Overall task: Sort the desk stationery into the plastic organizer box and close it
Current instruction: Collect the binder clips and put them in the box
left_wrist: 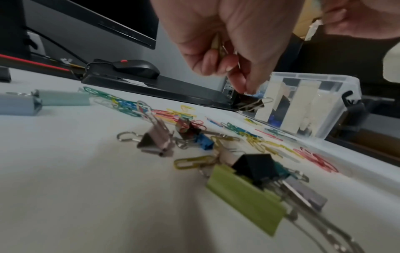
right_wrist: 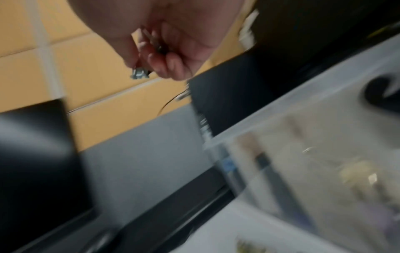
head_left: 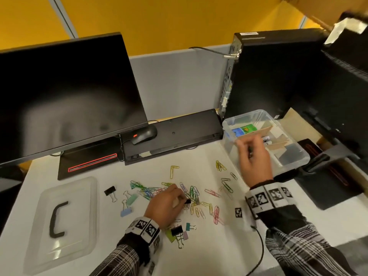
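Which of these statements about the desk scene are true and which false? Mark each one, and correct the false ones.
1. The organizer box has its lid on. False: the lid lies apart on the desk, left of the clips.
2. The left hand pinches a small black binder clip. True.
3. The right hand rests flat on the desk. False: it is raised at the box, fingers curled round small items.
4. Coloured paper clips lie scattered on the desk. True.
5. The mouse sits inside the box. False: it sits on the black keyboard.
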Tool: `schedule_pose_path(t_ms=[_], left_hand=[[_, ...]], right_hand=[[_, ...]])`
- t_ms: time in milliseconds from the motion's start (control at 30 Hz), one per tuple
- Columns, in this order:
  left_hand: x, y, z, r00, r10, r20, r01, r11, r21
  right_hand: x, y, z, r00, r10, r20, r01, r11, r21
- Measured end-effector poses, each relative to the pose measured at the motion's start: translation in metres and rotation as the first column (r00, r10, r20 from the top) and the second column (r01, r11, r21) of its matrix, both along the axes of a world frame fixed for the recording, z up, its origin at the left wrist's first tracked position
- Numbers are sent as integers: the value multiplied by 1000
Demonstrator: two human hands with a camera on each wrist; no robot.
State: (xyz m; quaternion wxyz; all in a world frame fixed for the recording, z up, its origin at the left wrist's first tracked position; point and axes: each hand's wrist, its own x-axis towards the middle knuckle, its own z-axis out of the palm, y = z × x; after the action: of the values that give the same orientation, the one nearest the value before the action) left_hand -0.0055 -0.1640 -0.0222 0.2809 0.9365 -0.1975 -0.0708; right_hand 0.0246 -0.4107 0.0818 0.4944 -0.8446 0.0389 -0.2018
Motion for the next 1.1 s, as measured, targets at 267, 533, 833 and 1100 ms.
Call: schedule_pose_path(t_ms=[267,533,833,1100], left_hand=[[-3,-6,-4,999,39,27,-37,998,-55],[-4,-23,3,998,57,32,-54,995,-82],[32,-113,51,991,87,100,-61,969,-238],[73,-225,80,975,-140,175,167,975,-150]], right_hand=[[17,-69,-42,931,-73,-357,-113,874,-472],[3,-110,-43,979,-75,-189,-25,878,-478],[12,-147,-75,901,-360,-243,224,865,-449],[10,-150,-81,927,-311,-208,214,897,-387]])
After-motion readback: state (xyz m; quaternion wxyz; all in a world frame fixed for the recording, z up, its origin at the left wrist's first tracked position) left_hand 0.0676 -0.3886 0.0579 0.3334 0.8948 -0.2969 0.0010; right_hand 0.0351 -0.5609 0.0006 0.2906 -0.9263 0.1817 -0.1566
